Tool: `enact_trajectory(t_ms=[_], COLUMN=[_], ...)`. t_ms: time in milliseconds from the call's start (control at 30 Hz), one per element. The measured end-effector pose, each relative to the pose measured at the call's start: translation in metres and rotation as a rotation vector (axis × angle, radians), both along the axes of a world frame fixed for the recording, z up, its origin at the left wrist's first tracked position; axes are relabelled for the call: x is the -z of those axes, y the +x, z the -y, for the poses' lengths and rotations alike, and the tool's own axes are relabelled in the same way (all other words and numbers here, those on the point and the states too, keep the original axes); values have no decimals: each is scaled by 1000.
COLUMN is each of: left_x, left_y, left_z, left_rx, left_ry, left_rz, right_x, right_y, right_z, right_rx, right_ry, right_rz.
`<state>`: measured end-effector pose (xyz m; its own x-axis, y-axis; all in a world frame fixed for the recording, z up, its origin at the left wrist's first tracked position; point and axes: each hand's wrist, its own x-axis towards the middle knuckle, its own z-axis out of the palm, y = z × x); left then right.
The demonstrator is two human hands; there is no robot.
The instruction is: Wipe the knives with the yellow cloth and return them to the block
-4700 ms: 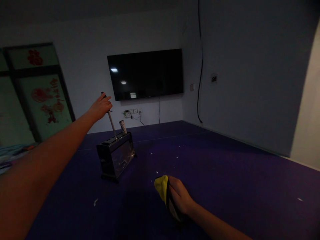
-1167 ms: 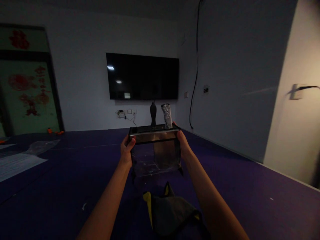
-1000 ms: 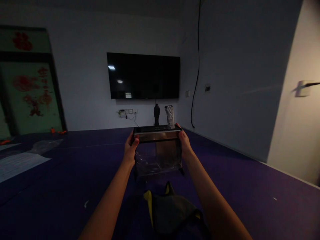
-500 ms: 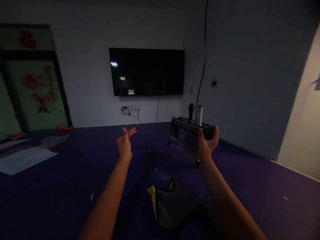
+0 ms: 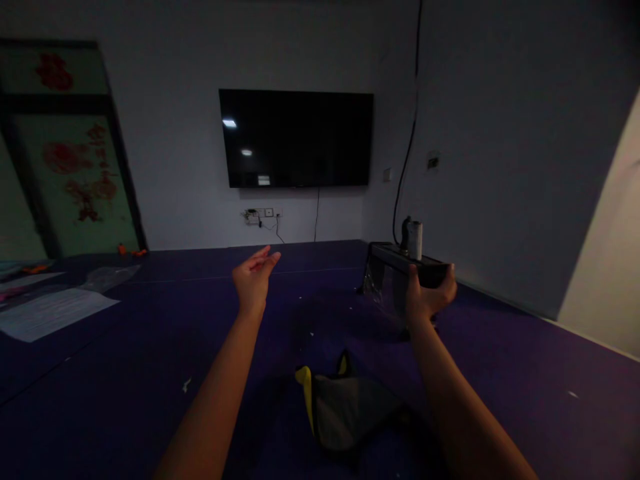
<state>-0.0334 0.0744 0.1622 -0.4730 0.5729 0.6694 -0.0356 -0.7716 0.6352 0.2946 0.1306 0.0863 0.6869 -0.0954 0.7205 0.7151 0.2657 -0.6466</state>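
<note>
My right hand (image 5: 431, 293) grips the near right end of a black-framed box (image 5: 393, 277) with clear sides, thumb on one side and fingers on the other. On top of the box stand a dark knob-like piece (image 5: 405, 233) and a pale cylinder (image 5: 415, 240). Whether its lower corners rest on the floor I cannot tell. My left hand (image 5: 254, 277) is in the air left of the box, fingers loosely stretched, nothing visible in it. Between my forearms lies a crumpled grey cloth (image 5: 350, 410) with yellow and black edging.
Purple floor (image 5: 165, 360) spreads all round, dotted with small white scraps. Printed paper (image 5: 55, 312) and clear plastic (image 5: 107, 277) lie at left, orange items (image 5: 133, 251) near the door. A television (image 5: 297, 140) hangs ahead; a black cable (image 5: 413, 127) runs down the wall.
My right hand has moved right and slightly down with the box, which has turned a little. My left hand has rotated, its thumb now toward the right.
</note>
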Motion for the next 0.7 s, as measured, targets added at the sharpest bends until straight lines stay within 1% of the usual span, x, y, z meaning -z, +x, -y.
enact_trajectory(t_ms=[167,267,433,567,633,700], left_x=[-5,-9,-13,-15,-16,-18], left_y=[-2,-7,-21,-30,-33,-36], left_z=[4,6,8,11,13,15], left_rx=[-70,-121,-71,-68,-87,-113], left_ry=[1,-48,-113,-150,-146,-133], left_rz=[10,32,127,132,100,65], right_x=[3,1,1,4,1,-9], right_y=[-11,-17,-31,-39,-42,-48], right_z=[-2,-3,-4,-3,2,12], right_rx=[2,10,15,-31,-36,-11], right_ry=[-45,-57,-87,-143,-185,-194], right_rz=[-1,-24,-53,-71,-87,-48])
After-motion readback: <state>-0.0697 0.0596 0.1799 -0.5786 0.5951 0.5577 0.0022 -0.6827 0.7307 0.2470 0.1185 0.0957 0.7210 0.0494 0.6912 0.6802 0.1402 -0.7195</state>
